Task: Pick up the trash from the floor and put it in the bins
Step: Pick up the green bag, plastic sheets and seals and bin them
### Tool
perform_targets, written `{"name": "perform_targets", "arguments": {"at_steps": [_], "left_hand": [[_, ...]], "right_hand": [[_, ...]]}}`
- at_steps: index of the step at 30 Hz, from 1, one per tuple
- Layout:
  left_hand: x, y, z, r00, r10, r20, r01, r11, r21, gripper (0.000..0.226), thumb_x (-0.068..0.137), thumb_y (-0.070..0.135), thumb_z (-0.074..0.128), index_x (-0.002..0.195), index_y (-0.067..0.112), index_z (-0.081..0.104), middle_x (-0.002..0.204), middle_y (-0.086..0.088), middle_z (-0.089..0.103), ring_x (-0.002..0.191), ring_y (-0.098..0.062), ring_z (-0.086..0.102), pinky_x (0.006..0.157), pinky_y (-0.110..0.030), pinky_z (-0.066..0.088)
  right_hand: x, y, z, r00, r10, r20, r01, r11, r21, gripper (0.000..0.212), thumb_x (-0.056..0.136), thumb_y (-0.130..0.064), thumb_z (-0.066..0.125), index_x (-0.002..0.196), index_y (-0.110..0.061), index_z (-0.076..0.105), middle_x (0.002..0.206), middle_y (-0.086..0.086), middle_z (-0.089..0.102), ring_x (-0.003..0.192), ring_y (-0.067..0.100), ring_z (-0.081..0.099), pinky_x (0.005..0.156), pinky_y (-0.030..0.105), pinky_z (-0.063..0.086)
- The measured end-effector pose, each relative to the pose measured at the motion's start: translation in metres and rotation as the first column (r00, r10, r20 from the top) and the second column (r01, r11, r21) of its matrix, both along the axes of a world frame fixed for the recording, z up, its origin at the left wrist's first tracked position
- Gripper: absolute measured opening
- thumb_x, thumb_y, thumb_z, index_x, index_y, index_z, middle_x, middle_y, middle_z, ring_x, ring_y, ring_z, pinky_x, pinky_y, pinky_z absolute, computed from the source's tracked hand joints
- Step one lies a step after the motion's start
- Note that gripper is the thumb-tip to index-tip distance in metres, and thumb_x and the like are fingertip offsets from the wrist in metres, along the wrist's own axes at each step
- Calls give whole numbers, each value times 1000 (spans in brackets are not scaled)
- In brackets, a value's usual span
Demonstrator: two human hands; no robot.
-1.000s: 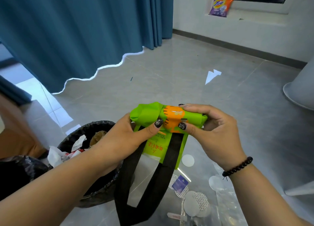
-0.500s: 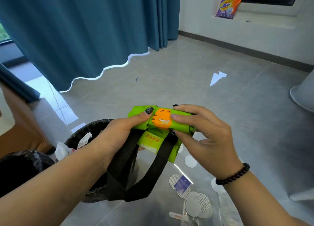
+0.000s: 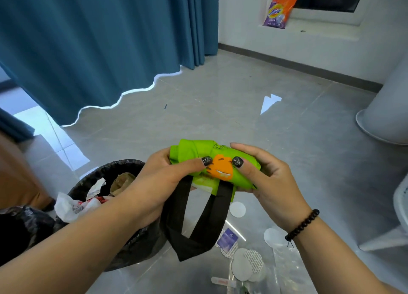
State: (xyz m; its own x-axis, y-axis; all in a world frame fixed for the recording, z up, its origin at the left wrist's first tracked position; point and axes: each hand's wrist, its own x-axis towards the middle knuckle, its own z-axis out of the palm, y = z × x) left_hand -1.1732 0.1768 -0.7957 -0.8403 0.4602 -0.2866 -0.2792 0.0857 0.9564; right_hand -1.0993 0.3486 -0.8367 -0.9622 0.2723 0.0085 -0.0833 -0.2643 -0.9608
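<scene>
A rolled-up green cloth bag (image 3: 194,152) with an orange cartoon print and black straps (image 3: 205,223) is held at chest height. My left hand (image 3: 167,178) grips its left end and my right hand (image 3: 262,174) grips its right end, both thumbs pressing on top. Below my left arm stands a bin lined with a black bag (image 3: 123,167), holding paper and wrappers. Round white pads (image 3: 247,262), a purple packet (image 3: 227,238) and clear plastic (image 3: 287,269) lie on the floor under my hands.
A second black-lined bin (image 3: 19,227) sits at the lower left. A blue curtain (image 3: 88,39) hangs behind. A white paper scrap (image 3: 269,101) lies farther on the grey floor. A detergent pouch (image 3: 278,12) rests on the sill. White furniture (image 3: 384,112) stands at right.
My hands have rolled the green bag tighter, so less of it hangs below. The straps swung and now loop shorter beneath my hands.
</scene>
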Motion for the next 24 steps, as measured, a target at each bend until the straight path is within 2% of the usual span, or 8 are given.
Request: {"name": "perform_targets", "arguments": {"at_steps": [4, 6, 9, 11, 14, 16, 20, 24], "left_hand": [[3, 3, 2, 992, -51, 112, 46, 998, 44, 43, 69, 24, 70, 109, 7, 67, 106, -9, 73, 100, -20, 69, 82, -32, 58], [6, 4, 0, 981, -36, 190, 27, 998, 50, 48, 69, 30, 69, 111, 7, 66, 108, -11, 72, 102, -22, 68, 81, -33, 59], [9, 7, -2, 959, -10, 283, -5, 999, 50, 42, 70, 38, 66, 103, 13, 70, 103, -10, 74, 90, -21, 72, 77, -34, 59], [10, 8, -2, 939, 23, 343, -49, 997, 66, 37, 74, 36, 65, 100, 10, 71, 99, -12, 74, 82, -22, 72, 76, -37, 59], [9, 9, 0, 929, 81, 362, -121, 989, 87, 26, 76, 24, 67, 92, 3, 70, 89, -16, 74, 73, -23, 72, 67, -36, 60], [7, 7, -2, 941, 91, 327, -128, 987, 93, 26, 70, 19, 70, 89, 1, 70, 89, -18, 73, 73, -25, 72, 67, -36, 61], [6, 1, -4, 966, 41, 255, -70, 992, 107, 24, 66, 14, 70, 85, -1, 72, 86, -19, 73, 68, -24, 71, 55, -30, 59], [8, -5, -2, 983, 4, 181, -33, 987, 158, 19, 68, 13, 67, 80, 2, 76, 92, -20, 73, 80, -30, 72, 74, -40, 60]], "right_hand": [[3, 5, 2, 992, -55, -112, 53, 998, -19, 33, 64, -22, 77, 97, -24, 74, 97, -2, 73, 88, 15, 69, 71, 23, 56], [5, 5, 1, 987, -61, -148, 73, 994, 82, 34, 64, -17, 77, 97, -24, 73, 99, -3, 73, 92, 15, 69, 74, 25, 56], [7, -2, -6, 969, -21, -244, 111, 927, 360, 36, 67, -16, 83, 101, -24, 73, 111, 2, 66, 108, 20, 62, 84, 32, 55], [9, -9, -11, 956, -10, -292, 158, 858, 489, 32, 69, -9, 75, 99, -23, 74, 114, 2, 61, 112, 16, 58, 86, 26, 53], [11, -17, -13, 936, -5, -353, 217, 797, 564, 28, 72, -15, 71, 99, -21, 72, 116, 3, 57, 114, 9, 55, 89, 17, 48], [11, -18, -16, 941, 2, -339, 203, 797, 569, 37, 71, -22, 69, 108, -23, 67, 117, 1, 58, 115, 13, 55, 90, 22, 49], [8, -16, -15, 993, -8, -118, 20, 994, 108, 68, 58, -45, 79, 120, -30, 56, 113, -1, 65, 107, 15, 61, 81, 31, 54], [4, -23, -19, 989, 133, 57, -117, 966, -230, 74, 44, -59, 84, 106, -22, 68, 114, 8, 66, 101, 29, 66, 74, 39, 56]]}}
